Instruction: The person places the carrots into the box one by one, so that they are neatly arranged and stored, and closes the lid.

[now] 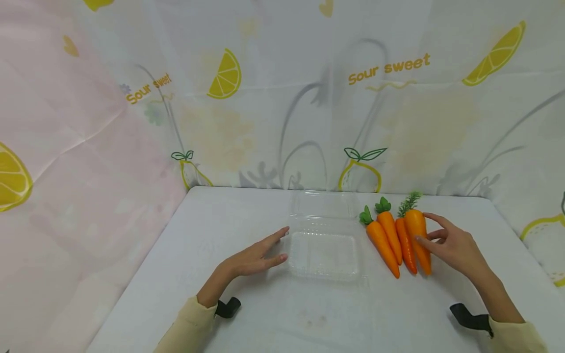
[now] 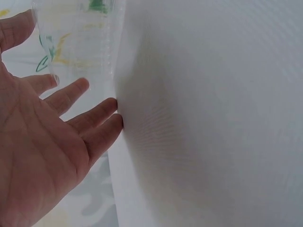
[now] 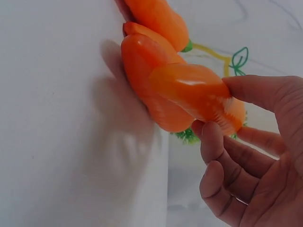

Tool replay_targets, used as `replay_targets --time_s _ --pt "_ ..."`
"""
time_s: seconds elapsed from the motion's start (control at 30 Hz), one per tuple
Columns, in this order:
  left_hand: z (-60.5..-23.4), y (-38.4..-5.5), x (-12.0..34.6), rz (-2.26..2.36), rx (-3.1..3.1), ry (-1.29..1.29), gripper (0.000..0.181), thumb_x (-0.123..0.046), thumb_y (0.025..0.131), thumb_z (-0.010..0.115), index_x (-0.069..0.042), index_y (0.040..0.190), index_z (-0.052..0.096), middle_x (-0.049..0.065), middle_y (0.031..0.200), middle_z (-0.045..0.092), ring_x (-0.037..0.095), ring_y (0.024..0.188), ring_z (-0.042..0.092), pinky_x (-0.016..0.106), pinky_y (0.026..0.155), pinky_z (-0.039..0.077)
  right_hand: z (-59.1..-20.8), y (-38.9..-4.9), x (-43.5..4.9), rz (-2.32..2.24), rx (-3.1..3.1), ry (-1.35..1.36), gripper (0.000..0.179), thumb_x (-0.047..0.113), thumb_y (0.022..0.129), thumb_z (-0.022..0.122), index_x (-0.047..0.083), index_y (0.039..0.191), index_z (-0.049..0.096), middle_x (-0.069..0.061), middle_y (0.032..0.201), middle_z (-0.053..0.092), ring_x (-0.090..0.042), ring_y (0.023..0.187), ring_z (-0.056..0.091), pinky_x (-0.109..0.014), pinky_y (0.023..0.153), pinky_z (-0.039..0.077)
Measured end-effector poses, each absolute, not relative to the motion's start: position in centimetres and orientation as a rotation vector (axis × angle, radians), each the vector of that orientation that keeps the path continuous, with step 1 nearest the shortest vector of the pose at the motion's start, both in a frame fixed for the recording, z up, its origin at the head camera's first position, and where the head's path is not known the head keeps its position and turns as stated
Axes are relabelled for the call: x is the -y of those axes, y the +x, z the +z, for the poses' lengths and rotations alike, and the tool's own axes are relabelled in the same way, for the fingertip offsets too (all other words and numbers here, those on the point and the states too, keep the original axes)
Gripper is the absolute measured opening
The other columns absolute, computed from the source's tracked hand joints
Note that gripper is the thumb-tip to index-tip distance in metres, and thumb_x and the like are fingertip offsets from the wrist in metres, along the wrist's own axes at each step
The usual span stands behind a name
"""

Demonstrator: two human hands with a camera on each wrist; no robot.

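Observation:
On the right side of the table, my right hand (image 1: 454, 247) pinches the rightmost orange carrot (image 1: 417, 225) between thumb and fingers. This carrot has a feathery green top and overlaps a thinner, redder carrot (image 1: 405, 247) beside it. Two more carrots, one farther left (image 1: 382, 247) and one between (image 1: 389, 230), have leafy green tops. In the right wrist view the held carrot (image 3: 194, 90) lies between the thumb and fingertips. A clear plastic box (image 1: 324, 255) sits unfolded left of the carrots, its lid (image 1: 324, 203) laid back. My left hand (image 1: 253, 258), fingers extended, is at the box's left edge.
The white table (image 1: 212, 215) ends at a hanging cloth (image 1: 265, 122) printed with lemons and lettering. Black wrist mounts (image 1: 228, 308) stick out at both sleeves.

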State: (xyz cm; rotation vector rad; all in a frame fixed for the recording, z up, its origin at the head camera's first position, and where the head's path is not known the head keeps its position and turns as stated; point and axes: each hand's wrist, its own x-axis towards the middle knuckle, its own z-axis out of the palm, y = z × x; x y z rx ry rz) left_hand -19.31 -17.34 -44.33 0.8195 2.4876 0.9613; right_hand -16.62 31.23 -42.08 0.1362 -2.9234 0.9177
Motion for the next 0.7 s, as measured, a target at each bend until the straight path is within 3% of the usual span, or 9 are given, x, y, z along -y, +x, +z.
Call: replay_targets --time_s 0.7 --pt "-44.2 -19.4 17.3 0.965 -2.478 0.814 0.078 -0.053 0.098 0.052 -0.027 0.160 0.011 -0.011 0.162 0.017 0.012 0.145 0.023 0.043 0.116 0.021 -40.5 -16.7 -28.2 0.999 2.862 0.348 0.067 0.029 0.089 0.075 0.010 0.146 0.045 -0.014 0.098 0.071 -0.023 0.078 0.065 -0.028 0.062 0.052"
